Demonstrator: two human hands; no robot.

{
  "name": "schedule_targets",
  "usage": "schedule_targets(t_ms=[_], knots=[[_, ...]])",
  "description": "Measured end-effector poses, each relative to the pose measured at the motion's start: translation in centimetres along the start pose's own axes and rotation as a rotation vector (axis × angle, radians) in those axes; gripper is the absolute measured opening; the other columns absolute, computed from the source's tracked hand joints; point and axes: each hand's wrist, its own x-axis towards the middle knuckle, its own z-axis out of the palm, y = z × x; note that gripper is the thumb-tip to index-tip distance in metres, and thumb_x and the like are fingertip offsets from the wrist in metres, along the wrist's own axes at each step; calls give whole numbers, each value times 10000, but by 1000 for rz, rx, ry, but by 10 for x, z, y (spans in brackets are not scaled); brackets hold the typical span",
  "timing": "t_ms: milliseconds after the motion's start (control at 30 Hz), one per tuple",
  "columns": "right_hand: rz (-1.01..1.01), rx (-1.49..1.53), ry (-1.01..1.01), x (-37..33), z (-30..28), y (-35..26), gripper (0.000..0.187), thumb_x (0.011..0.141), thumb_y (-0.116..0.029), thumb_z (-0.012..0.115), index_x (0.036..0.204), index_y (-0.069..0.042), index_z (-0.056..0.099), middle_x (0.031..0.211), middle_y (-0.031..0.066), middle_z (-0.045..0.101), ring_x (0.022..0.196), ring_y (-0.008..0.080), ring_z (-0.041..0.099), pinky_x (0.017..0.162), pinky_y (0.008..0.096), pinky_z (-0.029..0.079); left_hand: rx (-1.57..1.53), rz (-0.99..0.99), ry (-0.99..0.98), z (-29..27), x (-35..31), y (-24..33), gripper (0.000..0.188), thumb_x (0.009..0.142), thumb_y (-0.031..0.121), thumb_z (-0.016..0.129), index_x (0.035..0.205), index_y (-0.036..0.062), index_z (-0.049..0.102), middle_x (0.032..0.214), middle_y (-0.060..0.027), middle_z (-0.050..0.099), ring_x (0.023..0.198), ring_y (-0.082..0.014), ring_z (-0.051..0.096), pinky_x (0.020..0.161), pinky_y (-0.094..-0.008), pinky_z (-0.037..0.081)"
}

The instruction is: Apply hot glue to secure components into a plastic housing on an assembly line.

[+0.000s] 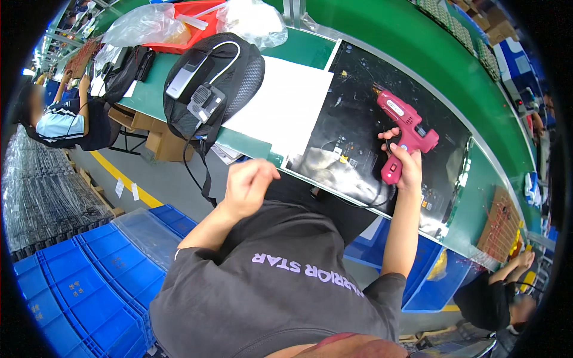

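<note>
My right hand (409,165) is wrapped round the handle of a dark pink hot glue gun (406,119), over a black work mat (352,113). The gun's tip points away from me and to the left, and a dark cord trails from the bottom of its handle. My left hand (249,186) is in front of the bench's near edge. Its fingers are curled in and pressed together; whatever may be inside is hidden. Beyond it a white sheet (286,98) lies on the green bench, beside a black mesh backpack (248,77).
On the backpack are a white power bank (186,80) and a small device (206,106), joined by a white cable. Behind stands a red bin (191,30) with plastic bags. Blue crates (101,274) stand at lower left. Other people work at far left and lower right.
</note>
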Motion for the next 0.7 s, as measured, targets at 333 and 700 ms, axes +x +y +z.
schedule_targets(t_ms=[333, 700], knots=[[-10, 11, -15, -1, 1, 0, 329, 781, -3, 600, 1102, -8, 527, 994, 103, 609, 1038, 267, 577, 800, 312, 475, -100, 469, -555, 67, 7, 21, 194, 755, 82, 623, 604, 52, 504, 560, -68, 495, 497, -250, 542, 453, -347, 435], [-36, 7, 6, -3, 0, -1, 336, 778, -1, 613, 1104, -4, 532, 996, 105, 617, 1021, 267, 590, 793, 320, 486, -267, 481, -1065, 146, -23, 26, 210, 809, 153, 586, 660, 6, 570, 602, -142, 578, 559, -335, 583, 498, -418, 457]])
